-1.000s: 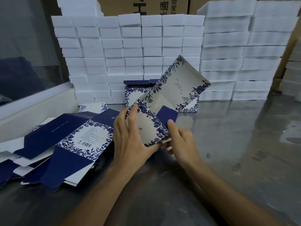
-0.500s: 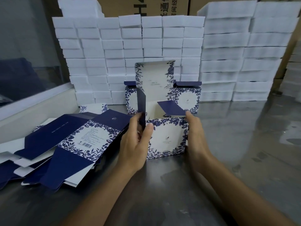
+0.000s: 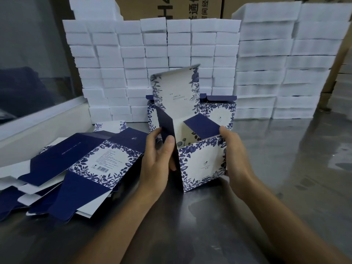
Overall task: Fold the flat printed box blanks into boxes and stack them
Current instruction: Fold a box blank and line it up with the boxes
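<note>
A half-formed box (image 3: 202,164), white with blue floral print, stood upright near the table's centre, its top open, tall lid panel raised and navy side flaps angled. Two finished boxes (image 3: 219,111) stood just behind it. Flat blanks (image 3: 82,166) lay overlapping at the left.

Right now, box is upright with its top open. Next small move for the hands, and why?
Probably fold the left side flap inward over the opening. The box stands on the metal table with its tall lid panel still upright; the right side flap already leans inward, while the left hand pinches its flap, still standing. The right hand steadies the right wall.
</note>
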Demonstrator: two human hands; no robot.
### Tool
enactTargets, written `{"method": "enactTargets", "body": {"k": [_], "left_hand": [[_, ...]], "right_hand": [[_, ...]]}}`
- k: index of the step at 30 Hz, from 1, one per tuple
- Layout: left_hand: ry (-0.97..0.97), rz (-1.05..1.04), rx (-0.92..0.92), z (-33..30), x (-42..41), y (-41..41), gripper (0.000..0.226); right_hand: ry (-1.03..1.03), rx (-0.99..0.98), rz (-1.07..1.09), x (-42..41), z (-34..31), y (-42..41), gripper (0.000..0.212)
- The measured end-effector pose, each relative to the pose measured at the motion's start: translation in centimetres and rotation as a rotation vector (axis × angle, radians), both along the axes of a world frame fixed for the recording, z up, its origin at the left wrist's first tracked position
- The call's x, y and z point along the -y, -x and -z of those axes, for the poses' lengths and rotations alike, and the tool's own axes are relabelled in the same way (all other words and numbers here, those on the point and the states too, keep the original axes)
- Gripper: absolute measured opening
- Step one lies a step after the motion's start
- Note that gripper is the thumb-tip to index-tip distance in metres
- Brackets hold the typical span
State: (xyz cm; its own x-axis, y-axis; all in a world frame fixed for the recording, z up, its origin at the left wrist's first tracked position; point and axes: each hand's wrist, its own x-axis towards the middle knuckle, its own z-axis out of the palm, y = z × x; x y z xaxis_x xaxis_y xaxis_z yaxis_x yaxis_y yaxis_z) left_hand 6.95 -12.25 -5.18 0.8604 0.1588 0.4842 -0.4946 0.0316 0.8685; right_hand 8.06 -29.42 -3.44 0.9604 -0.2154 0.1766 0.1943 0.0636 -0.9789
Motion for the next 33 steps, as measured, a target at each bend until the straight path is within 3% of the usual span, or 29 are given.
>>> {"method": "enactTargets", "body": {"k": [3,6,9,16,33], "left_hand": [[0.181,-0.052,-0.110,-0.6,-0.7,-0.5,0.046],[0.273,-0.047,-0.204,-1.1,-1.6,-0.8,0.053],[0.297,-0.045,-0.271,-1.4,-2.2,-0.9,0.047],[0.233,-0.147,-0.285,-1.5,-2.0,-1.1,0.020],[0.103,-0.238,-0.352,-0.2,-3.0,-1.6,0.029]], "right_hand": [[0.030,0.194,0.049,-0.2,-0.2,0.2,0.057],[0.086,0.346,0.036,-0.9,-0.3,0.5,0.049],[0.123,0.414,0.013,-1.2,-0.3,0.7,0.045],[0.142,0.444,0.012,-1.4,-0.2,0.9,0.050],[0.196,0.452,0.040,-1.5,-0.2,0.9,0.043]]}}
